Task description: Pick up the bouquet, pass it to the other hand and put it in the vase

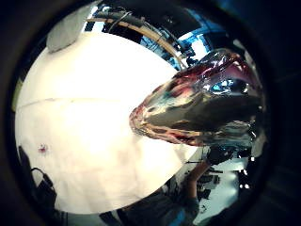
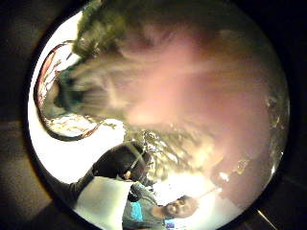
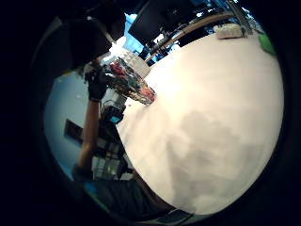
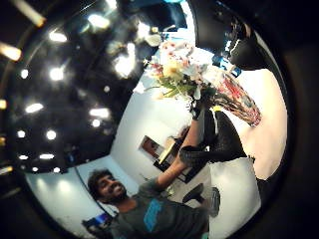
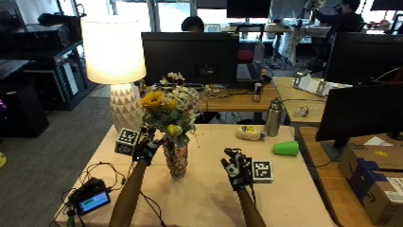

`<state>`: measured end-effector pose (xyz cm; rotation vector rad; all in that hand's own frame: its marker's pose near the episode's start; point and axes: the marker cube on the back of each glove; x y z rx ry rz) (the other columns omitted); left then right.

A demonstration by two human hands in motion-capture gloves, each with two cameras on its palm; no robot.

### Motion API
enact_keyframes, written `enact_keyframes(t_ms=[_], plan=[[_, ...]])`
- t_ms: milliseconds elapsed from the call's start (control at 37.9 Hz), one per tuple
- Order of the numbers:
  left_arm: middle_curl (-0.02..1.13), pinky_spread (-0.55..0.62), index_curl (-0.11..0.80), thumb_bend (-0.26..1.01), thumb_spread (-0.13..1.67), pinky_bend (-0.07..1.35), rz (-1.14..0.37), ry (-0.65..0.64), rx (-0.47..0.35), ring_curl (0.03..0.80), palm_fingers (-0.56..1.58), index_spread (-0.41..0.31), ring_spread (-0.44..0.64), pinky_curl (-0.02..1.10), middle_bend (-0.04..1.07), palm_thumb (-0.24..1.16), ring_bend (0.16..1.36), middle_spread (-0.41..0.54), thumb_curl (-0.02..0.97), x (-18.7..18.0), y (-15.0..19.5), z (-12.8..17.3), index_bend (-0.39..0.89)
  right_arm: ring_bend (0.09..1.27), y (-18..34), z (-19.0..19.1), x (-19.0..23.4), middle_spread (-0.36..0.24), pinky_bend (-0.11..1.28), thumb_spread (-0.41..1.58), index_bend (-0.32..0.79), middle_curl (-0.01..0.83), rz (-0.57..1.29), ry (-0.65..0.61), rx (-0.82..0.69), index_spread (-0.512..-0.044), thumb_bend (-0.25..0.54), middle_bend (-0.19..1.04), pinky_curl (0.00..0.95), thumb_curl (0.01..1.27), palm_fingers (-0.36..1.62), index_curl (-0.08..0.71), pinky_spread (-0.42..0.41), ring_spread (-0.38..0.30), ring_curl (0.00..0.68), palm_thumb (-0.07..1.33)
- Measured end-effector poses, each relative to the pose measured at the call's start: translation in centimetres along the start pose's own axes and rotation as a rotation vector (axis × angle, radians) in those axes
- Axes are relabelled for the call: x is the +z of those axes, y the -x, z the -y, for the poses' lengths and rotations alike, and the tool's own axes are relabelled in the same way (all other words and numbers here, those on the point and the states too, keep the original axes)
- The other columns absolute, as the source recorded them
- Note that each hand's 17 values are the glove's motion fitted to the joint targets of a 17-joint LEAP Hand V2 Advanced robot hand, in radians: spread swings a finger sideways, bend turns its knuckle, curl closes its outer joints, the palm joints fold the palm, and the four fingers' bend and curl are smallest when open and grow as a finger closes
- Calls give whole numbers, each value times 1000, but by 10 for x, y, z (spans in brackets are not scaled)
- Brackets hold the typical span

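Note:
A bouquet (image 5: pixel 169 109) of yellow, white and pink flowers stands with its stems in a patterned glass vase (image 5: pixel 176 161) left of centre on the tan table (image 5: pixel 201 198). My left hand (image 5: pixel 146 149) is at the vase's mouth, its fingers curled round the stems just under the blooms. The right thumb side palm view shows that hand (image 4: pixel 199 107) between bouquet (image 4: pixel 174 69) and vase (image 4: pixel 237 99). The vase (image 1: pixel 202 103) lies close to the left palm. My right hand (image 5: pixel 236 168) hovers over the table to the vase's right, fingers relaxed, holding nothing.
A lit lamp (image 5: pixel 113 52) stands behind the vase at the back left. A metal bottle (image 5: pixel 273 117), a green cup (image 5: pixel 286 148) and a small yellowish object (image 5: pixel 250 134) sit at the back right. A small screen device (image 5: pixel 91 201) with cables lies at the front left.

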<state>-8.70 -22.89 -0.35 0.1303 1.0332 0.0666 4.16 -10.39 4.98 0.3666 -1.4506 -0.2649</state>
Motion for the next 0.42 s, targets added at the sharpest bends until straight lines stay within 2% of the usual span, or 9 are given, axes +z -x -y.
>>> enact_keyframes(t_ms=[53,106,211,343,422], plan=[[445,463,420,-92,815,263,2,-11,-76,385,65,-100,125,280,176,303,569,-30,382,-8,5,-10,48,290,2,1,2,-143,207,1042,147,445,-19,2,11,-300,-21,271,332,554,871,364,286,-99,375,829],[427,498,381,-75,805,281,57,-24,-103,373,39,-64,176,277,191,284,593,16,375,-20,7,-18,23,289,4,1,5,-144,193,1047,148,446,-39,0,29,-300,-19,266,330,552,869,365,288,-98,377,832],[414,545,338,-60,790,315,192,-61,-123,364,6,-26,260,285,201,250,621,84,364,-53,17,-29,52,279,13,5,12,-144,178,1047,153,446,-40,8,1,-301,-21,263,327,549,862,367,293,-91,379,830],[403,577,300,-47,778,337,38,-89,-88,357,-10,0,318,292,210,234,646,135,358,-81,12,-46,76,263,10,10,17,-142,176,1047,156,447,-99,29,-76,-301,-22,258,325,544,855,370,298,-87,378,826],[396,586,282,-43,775,344,-3,-105,-85,354,-19,10,340,296,213,231,661,157,355,-86,5,-53,81,253,6,11,18,-138,176,1049,160,446,-113,37,-94,-303,-27,251,325,540,842,373,301,-80,378,814]])
